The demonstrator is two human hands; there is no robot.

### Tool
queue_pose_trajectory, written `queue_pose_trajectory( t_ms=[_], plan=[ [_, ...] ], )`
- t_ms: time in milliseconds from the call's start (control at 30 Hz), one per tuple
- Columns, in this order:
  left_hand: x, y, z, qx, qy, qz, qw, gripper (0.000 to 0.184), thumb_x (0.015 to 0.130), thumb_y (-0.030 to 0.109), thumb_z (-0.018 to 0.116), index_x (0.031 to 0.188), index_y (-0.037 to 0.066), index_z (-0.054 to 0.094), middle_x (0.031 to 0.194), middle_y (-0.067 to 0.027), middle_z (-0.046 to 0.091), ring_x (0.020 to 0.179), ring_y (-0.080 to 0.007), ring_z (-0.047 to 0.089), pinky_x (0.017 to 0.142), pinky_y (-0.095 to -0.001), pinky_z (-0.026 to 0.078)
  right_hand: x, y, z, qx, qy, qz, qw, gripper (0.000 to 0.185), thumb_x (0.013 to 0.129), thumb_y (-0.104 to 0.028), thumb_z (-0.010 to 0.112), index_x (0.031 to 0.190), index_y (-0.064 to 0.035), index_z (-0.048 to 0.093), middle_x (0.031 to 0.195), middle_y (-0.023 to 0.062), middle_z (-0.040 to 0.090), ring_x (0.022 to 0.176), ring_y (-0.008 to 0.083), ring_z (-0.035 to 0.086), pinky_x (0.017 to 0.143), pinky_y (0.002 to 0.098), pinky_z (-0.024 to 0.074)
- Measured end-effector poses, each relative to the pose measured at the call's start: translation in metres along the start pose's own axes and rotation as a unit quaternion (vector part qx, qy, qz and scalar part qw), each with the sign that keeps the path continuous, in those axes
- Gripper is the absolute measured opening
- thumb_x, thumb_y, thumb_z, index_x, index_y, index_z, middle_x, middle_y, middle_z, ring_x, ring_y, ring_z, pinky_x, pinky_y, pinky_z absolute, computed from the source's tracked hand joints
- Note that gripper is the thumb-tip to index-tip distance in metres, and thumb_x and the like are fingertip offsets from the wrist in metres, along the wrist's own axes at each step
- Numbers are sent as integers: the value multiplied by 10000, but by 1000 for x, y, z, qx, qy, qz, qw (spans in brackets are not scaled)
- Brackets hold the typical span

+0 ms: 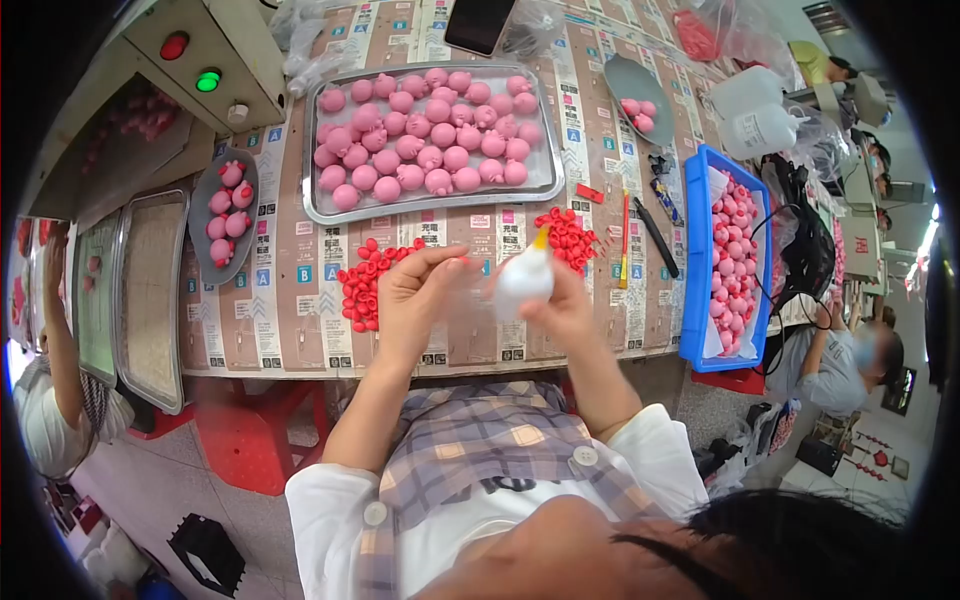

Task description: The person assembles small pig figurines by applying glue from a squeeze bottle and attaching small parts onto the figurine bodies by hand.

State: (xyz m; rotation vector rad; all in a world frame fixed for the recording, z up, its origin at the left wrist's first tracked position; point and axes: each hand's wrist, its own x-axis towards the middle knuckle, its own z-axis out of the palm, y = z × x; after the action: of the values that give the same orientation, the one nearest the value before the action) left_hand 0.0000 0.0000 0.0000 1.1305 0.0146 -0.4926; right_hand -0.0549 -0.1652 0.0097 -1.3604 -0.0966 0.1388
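My right hand (568,308) is wrapped round a small white squeeze bottle (524,283) with a yellow nozzle, tilted up and slightly blurred. To its left, my left hand (415,298) is closed in a pinch, with a small red piece just showing at the fingertips. A pile of small red ring-like pieces (362,290) lies beside my left hand. Behind the bottle is a second pile of red pieces (570,240). Farther back, a metal tray (440,205) holds many round pink pig-like figures (430,157).
At the right stands a blue crate (693,300) of pink and red figures. Grey oval plates (207,190) hold several figures. A red-handled tool (625,230), a black pen-like tool (657,238) and a phone (480,22) lie on the table. A machine (215,50) stands left; other people sit nearby.
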Motion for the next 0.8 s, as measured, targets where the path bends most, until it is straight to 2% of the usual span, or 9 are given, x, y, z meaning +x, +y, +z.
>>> queue_pose_trajectory(
  t_ms=[67, 167, 300, 400, 533, 600, 700, 800],
  plan=[
    [-5, 1, 5, 1, 8, -5, 1000, 169, 806, 82, 546, 927, -26, 594, 789, -71, 619, 677, -88, 558, 633, -200, 452, -7, 3, 23, 36, 43, 2, 998, 464, 801, -220, 577, 1161, 14, 400, 1000, 83, 562, 893, 115, 537, 799, 252, 410],
    [-5, -8, -7, -7, -19, 18, 1000, 178, 805, 73, 538, 949, -13, 595, 840, -69, 626, 742, -81, 573, 651, -189, 448, 7, 0, 33, 49, 98, -16, 994, 449, 808, -220, 569, 1149, 21, 406, 957, 68, 564, 870, 111, 539, 783, 249, 413],
    [-10, -6, -18, 30, -68, -14, 997, 163, 784, 73, 565, 927, 15, 617, 777, -39, 621, 676, -61, 551, 626, -195, 434, 10, 3, 19, 26, 53, 18, 998, 423, 809, -227, 567, 1125, 15, 423, 924, 68, 574, 868, 125, 546, 781, 255, 419],
    [-10, 1, -18, 42, -90, -49, 994, 193, 770, 75, 589, 950, 6, 594, 799, -37, 609, 708, -73, 543, 645, -208, 430, 10, -4, 19, 99, 24, 64, 993, 414, 801, -234, 577, 1107, 8, 436, 916, 73, 571, 846, 145, 562, 758, 260, 435],
    [-8, -2, -16, 25, -80, -62, 995, 201, 772, 84, 591, 954, 0, 574, 852, -47, 597, 755, -100, 553, 679, -228, 438, 12, 2, 12, 70, 81, -25, 994, 450, 767, -273, 616, 1080, 4, 450, 902, 70, 559, 817, 154, 572, 729, 258, 448],
    [-9, -5, -21, -63, -66, -79, 993, 192, 775, 80, 584, 951, 4, 570, 878, -60, 590, 772, -119, 562, 704, -242, 453, 12, -4, 5, 86, 140, -69, 984, 462, 744, -300, 638, 1043, 7, 464, 880, 62, 558, 801, 149, 570, 719, 259, 453],
    [-8, -6, -26, -146, -57, -88, 984, 184, 781, 72, 571, 953, 9, 560, 911, -81, 580, 792, -144, 572, 734, -262, 473, 8, -17, 2, 4, 238, -90, 967, 494, 684, -356, 688, 957, 4, 488, 821, 43, 547, 740, 120, 552, 666, 238, 443],
    [-8, -4, -27, -204, -49, -89, 974, 191, 786, 65, 560, 969, 13, 548, 925, -95, 575, 794, -150, 575, 741, -266, 489, 1, -11, -6, -69, 264, -106, 956, 513, 638, -383, 721, 902, -9, 489, 791, 33, 529, 689, 94, 514, 612, 212, 410]
  ],
)
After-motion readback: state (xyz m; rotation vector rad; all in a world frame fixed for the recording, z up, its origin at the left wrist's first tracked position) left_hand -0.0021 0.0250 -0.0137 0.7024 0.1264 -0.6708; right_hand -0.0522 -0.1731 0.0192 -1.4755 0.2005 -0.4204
